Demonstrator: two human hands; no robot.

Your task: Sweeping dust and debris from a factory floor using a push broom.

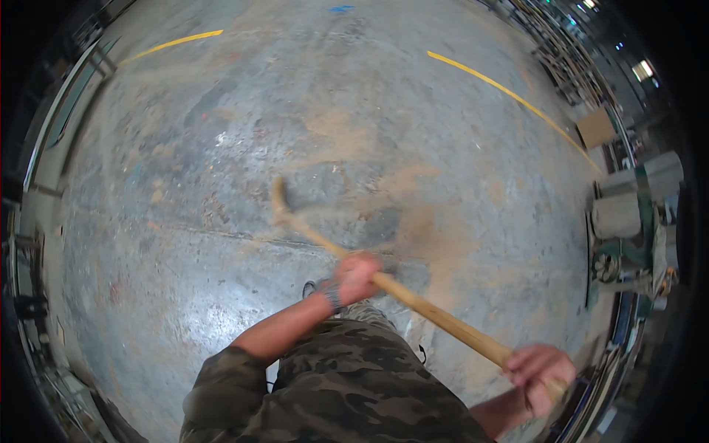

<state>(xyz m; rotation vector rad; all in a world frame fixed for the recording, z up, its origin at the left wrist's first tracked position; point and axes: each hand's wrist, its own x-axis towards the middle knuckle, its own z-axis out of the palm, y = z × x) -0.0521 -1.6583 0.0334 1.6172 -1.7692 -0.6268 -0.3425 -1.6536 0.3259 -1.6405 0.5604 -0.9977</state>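
A long wooden-handled broom (pixel 441 318) slants across in front of me, from the lower right up to the left. Its narrow tan head (pixel 278 198) is blurred and close to the floor; any bristles cannot be made out. Midway along the pole, my left hand (pixel 357 275) is wrapped round it, with a grey band on that wrist. At the lower right, my right hand (pixel 538 375) grips the pole near its upper end. Brown dust (pixel 428 229) lies in streaks on the grey concrete floor (pixel 185 177) beyond and beside the pole.
Yellow lines (pixel 509 92) mark the floor farther off. A metal-framed table (pixel 63 118) stands along the left. On the right are a machine with a grey rounded body (pixel 617 215), a cardboard box (pixel 596 128) and racks of stacked lengths (pixel 565 44). My shoe (pixel 309 288) shows below.
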